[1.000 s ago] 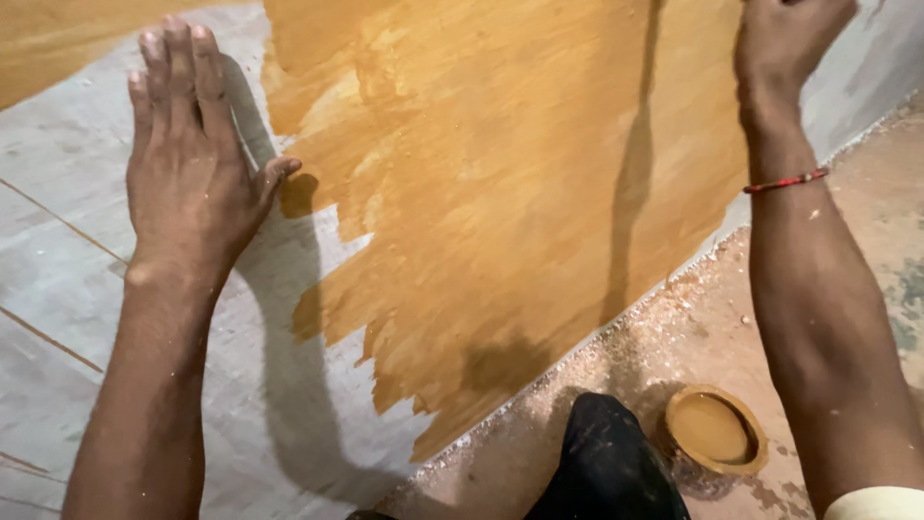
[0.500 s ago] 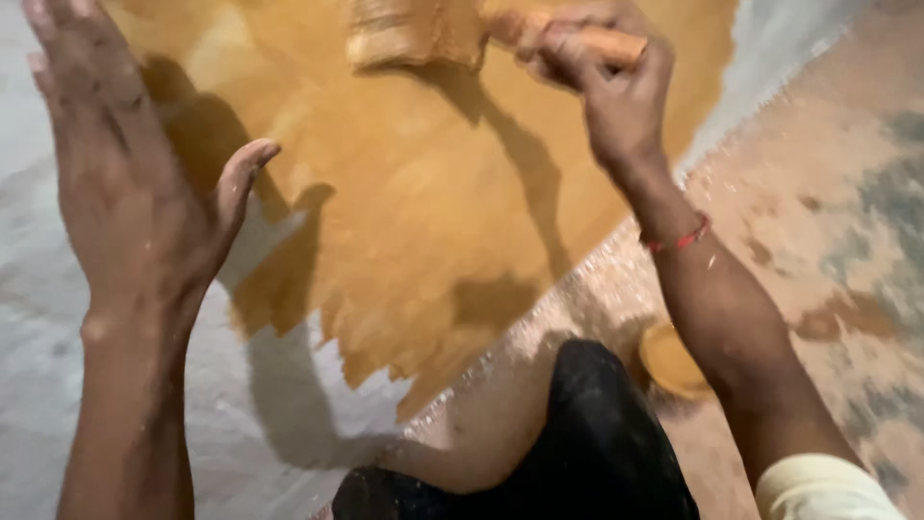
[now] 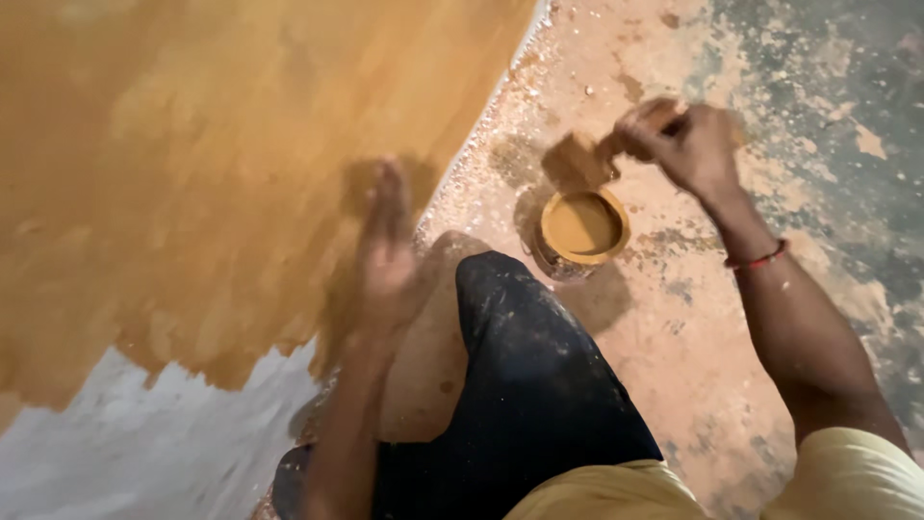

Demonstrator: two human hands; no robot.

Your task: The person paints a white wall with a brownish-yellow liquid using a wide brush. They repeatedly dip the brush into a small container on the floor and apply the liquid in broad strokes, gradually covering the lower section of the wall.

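Wall: fills the left of the frame (image 3: 192, 173), coated ochre; a bare grey-white patch (image 3: 125, 443) sits at the lower left below a ragged paint edge.
Floor: reddish, dusty and speckled (image 3: 693, 347), across the right of the frame; greyer toward the upper right.
Left hand: blurred, centre of the frame (image 3: 385, 255), fingers stretched out flat, released, by the foot of the wall; whether it touches is unclear.
Knee: black trousers (image 3: 520, 385), lower centre, between the two arms.
Tin: round, holding ochre paint (image 3: 581, 227), on the floor just beyond the knee.
Brush: blurred (image 3: 577, 159), just above the tin.
Right hand: upper right (image 3: 683, 144), clenched on the brush handle; red band (image 3: 756, 260) at the wrist.
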